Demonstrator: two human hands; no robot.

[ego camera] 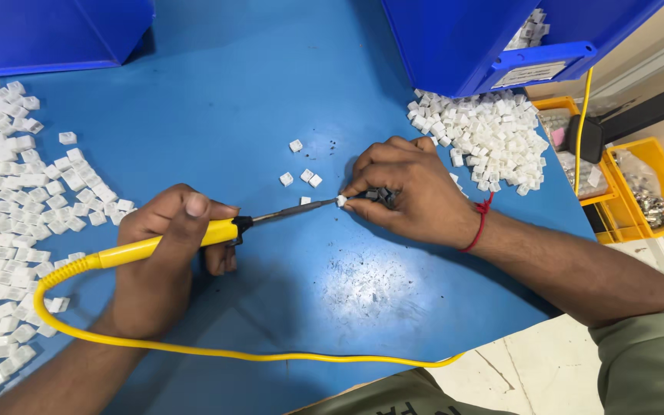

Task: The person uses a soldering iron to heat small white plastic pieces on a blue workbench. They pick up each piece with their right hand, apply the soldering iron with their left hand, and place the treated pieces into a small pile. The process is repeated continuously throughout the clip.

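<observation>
Soldering iron (pixel 194 234), one, with a yellow handle and yellow cord (pixel 232 355), was gripped by the left hand (pixel 164 257), whose fingers were wrapped closed around the handle, and its metal tip was laid against one small white plastic part (pixel 341 200) on the blue table (pixel 217 115). That part was pinched between the narrowed thumb and fingertips of the right hand (pixel 409 196), which also covered a small dark piece (pixel 378 196). Five loose white parts (pixel 301 173) were counted just beside the tip, two large heaps (pixel 17 223) too many to count were seen at left and upper right, and two blue bins (pixel 455 38) and two yellow trays (pixel 655 192) were seen at the edges.
</observation>
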